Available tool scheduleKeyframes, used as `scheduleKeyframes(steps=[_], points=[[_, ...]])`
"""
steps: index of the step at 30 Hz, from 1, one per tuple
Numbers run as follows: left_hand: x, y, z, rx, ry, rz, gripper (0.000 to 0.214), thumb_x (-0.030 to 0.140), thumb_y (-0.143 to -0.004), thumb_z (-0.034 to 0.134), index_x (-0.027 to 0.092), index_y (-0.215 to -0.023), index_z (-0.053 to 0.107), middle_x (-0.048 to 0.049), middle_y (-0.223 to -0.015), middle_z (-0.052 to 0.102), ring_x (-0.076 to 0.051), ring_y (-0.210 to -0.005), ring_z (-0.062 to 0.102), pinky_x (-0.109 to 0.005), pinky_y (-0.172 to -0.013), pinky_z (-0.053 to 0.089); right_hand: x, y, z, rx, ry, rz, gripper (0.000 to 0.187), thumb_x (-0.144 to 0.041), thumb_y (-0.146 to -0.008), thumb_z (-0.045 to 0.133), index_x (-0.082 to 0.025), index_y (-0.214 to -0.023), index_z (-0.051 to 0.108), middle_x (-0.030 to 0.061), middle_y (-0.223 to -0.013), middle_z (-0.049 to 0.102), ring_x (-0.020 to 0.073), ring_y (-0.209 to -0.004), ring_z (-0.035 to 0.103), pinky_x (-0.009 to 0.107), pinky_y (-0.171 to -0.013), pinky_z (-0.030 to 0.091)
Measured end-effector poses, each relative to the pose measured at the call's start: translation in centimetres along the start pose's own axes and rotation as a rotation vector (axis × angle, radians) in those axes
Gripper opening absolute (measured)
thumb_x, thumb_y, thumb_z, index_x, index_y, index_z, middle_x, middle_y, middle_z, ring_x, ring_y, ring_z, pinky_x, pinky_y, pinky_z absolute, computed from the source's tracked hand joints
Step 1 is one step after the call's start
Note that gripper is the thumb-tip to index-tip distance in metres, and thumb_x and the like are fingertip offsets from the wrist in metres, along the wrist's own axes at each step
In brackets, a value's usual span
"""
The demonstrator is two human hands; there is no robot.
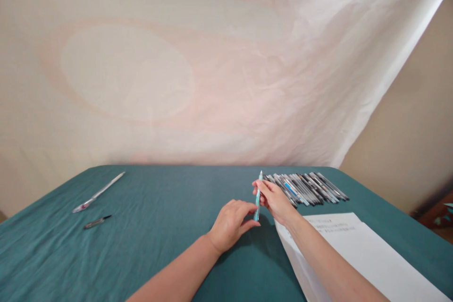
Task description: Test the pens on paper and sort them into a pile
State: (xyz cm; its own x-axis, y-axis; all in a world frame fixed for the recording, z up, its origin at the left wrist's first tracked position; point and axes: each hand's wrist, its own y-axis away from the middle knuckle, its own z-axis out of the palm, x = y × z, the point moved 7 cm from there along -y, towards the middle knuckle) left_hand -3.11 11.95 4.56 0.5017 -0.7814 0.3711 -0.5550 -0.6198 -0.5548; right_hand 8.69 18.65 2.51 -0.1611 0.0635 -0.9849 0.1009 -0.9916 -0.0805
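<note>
A light teal pen (257, 205) is held nearly upright above the table, its pale tip pointing up and away from me. My right hand (274, 198) pinches its upper half between thumb and fingers. At the pen's lower end is my left hand (231, 224), with the index finger against the barrel and the thumb at the bottom end. Just beyond my right hand, a row of many pens (307, 188) lies side by side on the table. White paper sheets (357, 250) with some writing near the top lie partly under my right forearm.
A dark green cloth (170, 207) covers the table. At the left lie a long slim item in clear wrapping (99, 193) and a short dark-tipped pen-like piece (97, 222). A pale hanging sheet (212, 80) stands behind the table's far edge.
</note>
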Motion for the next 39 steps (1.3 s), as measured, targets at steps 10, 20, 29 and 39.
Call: scheduleKeyframes(steps=[10,20,29,39], points=[[-0.1,-0.1,-0.3,0.024,0.041,-0.013,0.031,0.045,-0.080,0.049,0.020,-0.099,0.053,-0.0045,-0.089,0.061,-0.016,-0.081,0.055,-0.029,-0.075,0.040,-1.4,0.2,0.2,-0.030,0.009,-0.017,0.038,-0.050,-0.071,0.058,-0.016,-0.087,0.061,0.0002,-0.068,0.058,0.0047,-0.043,0.041,0.019,-0.040,0.034],[0.3,-0.1,-0.4,0.045,0.060,-0.002,0.034,0.047,-0.076,0.053,0.020,-0.096,0.052,-0.0042,-0.088,0.060,-0.016,-0.082,0.054,-0.029,-0.075,0.041,-2.3,0.7,1.0,-0.123,0.000,-0.003,0.035,-0.048,-0.075,0.055,-0.017,-0.089,0.061,-0.0022,-0.065,0.053,0.0043,-0.043,0.038,0.018,-0.040,0.031],[0.4,-0.1,-0.4,0.052,0.044,0.004,0.037,0.048,-0.075,0.053,0.020,-0.098,0.051,-0.0039,-0.086,0.059,-0.016,-0.081,0.055,-0.028,-0.075,0.042,-2.3,0.8,1.1,-0.123,0.010,-0.004,0.034,-0.048,-0.075,0.055,-0.017,-0.088,0.061,-0.0021,-0.066,0.053,0.0046,-0.044,0.037,0.018,-0.040,0.031],[0.4,-0.1,-0.2,0.027,0.023,0.044,0.041,0.050,-0.076,0.051,0.019,-0.102,0.048,-0.0046,-0.088,0.059,-0.017,-0.081,0.055,-0.030,-0.074,0.042,-2.1,0.8,1.2,-0.138,0.028,-0.008,0.033,-0.046,-0.077,0.054,-0.017,-0.091,0.060,-0.0012,-0.067,0.052,0.0047,-0.045,0.037,0.017,-0.040,0.030]])
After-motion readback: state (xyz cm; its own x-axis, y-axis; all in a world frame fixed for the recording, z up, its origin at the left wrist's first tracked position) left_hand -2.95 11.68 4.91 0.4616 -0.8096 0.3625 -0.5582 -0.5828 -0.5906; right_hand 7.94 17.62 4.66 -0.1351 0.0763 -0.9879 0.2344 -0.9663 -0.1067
